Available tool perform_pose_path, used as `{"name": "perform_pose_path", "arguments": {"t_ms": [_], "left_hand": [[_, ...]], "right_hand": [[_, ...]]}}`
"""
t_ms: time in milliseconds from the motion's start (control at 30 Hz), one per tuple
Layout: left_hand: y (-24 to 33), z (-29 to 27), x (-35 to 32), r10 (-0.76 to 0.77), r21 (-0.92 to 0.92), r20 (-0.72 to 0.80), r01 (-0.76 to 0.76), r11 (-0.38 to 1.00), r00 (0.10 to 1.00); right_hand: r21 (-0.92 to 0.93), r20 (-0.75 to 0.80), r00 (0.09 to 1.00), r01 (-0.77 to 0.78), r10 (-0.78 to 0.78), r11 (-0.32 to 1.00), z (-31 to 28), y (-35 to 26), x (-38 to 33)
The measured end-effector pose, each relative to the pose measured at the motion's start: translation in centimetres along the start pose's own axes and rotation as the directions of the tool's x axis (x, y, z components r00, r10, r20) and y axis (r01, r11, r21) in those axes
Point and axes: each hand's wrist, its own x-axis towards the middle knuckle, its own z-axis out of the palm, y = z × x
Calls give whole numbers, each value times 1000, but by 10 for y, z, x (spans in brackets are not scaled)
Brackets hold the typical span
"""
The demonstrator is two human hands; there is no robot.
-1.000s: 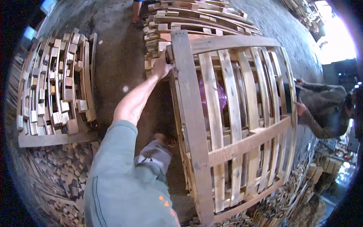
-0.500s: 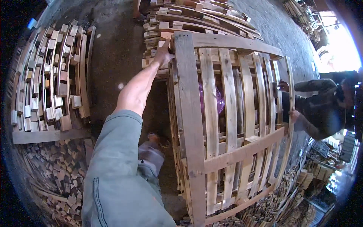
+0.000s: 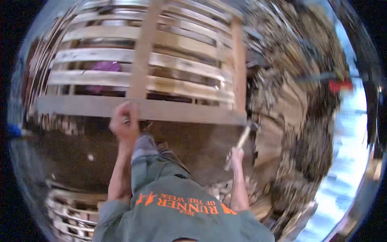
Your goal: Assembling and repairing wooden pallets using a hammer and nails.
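Slatted wooden crate [image 3: 161, 72] stands on the dirt floor [image 3: 72, 153], its near rail across mid-frame. Left hand [image 3: 125, 123] is clenched around that rail where the upright batten [image 3: 142, 60] meets it, arm straight. Right hand [image 3: 237, 155] fists a hammer [image 3: 243, 139], probably, given blur, raised near the crate's right corner. Best: brace firmly, strike square.

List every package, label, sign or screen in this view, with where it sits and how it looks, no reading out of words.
No packages, signs or screens show.
Printed lettering on the shirt: bottom centre, orange print with a small orange figure mark on grey-green cloth.
Purple object: behind the slats of the wooden crate, upper left; too blurred to tell whether it is a package.
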Motion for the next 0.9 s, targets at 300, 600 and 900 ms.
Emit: {"name": "perform_pose_path", "arguments": {"t_ms": [300, 600, 900], "left_hand": [[25, 263, -89, 455, -134, 544, -463, 876, 704], [44, 267, -93, -56, 382, 768, -386, 839, 638], [37, 275, -97, 67, 339, 759, -481, 809, 647]], "right_hand": [[262, 23, 1000, -15, 9, 965, -23, 24, -2], [307, -374, 700, 712, -608, 631, -83, -82, -64], [174, -113, 927, 372, -357, 912, -46, -30, -24]]}}
